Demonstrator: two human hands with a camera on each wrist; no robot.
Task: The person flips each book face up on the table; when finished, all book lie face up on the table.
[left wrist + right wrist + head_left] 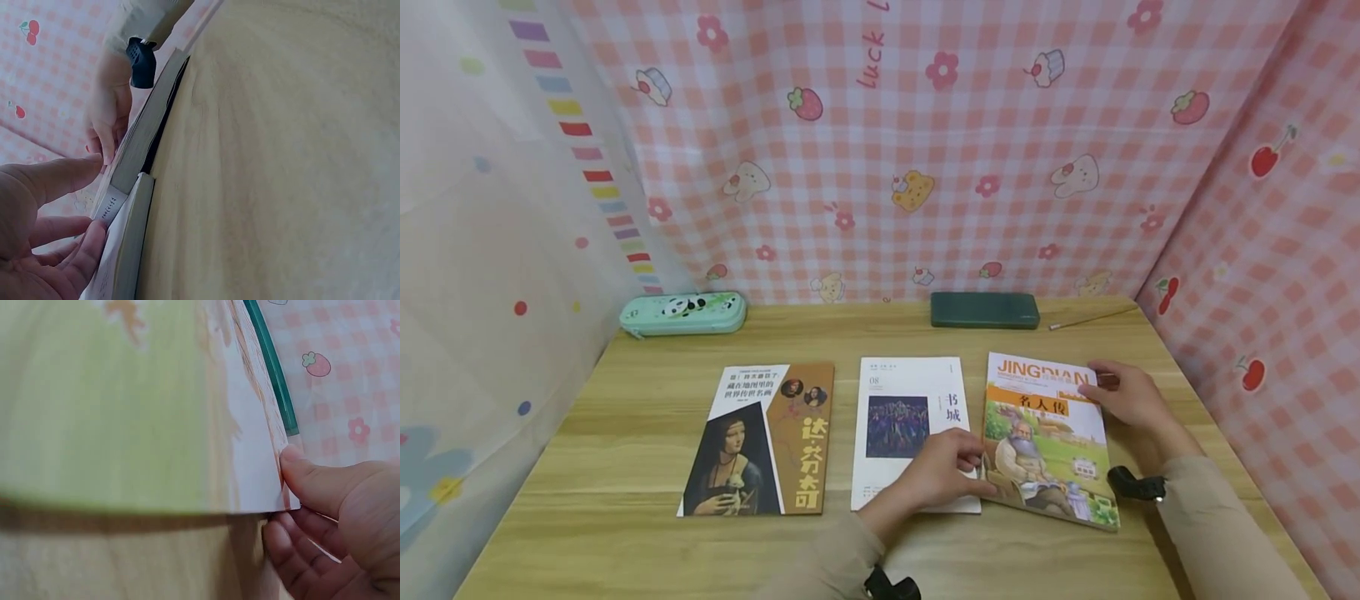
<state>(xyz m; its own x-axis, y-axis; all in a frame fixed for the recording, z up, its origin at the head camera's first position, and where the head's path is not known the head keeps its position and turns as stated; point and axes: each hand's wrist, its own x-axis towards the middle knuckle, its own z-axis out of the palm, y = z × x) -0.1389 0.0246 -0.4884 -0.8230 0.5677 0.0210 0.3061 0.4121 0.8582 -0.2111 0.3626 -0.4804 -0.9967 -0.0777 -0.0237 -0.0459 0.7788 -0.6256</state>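
A book with an orange title band and a bearded man on its cover (1048, 450) lies slightly askew at the right of the table. My right hand (1123, 396) pinches its upper right corner, thumb on the cover and fingers beneath, as the right wrist view shows. At its left edge, my left hand (943, 471) holds the spine (112, 205), with bent fingers against it and the thumb by the cover. That hand and wrist partly cover a white book (880, 375) close beside it. Farther left lies a brown and white book with a woman's portrait (808, 392).
A mint panda pencil case (685, 315) sits at the back left of the wooden table (625, 450). Behind the books are a dark green case (985, 310) and a thin brush (1093, 318). Patterned cloth (880, 167) hangs along the back and both sides.
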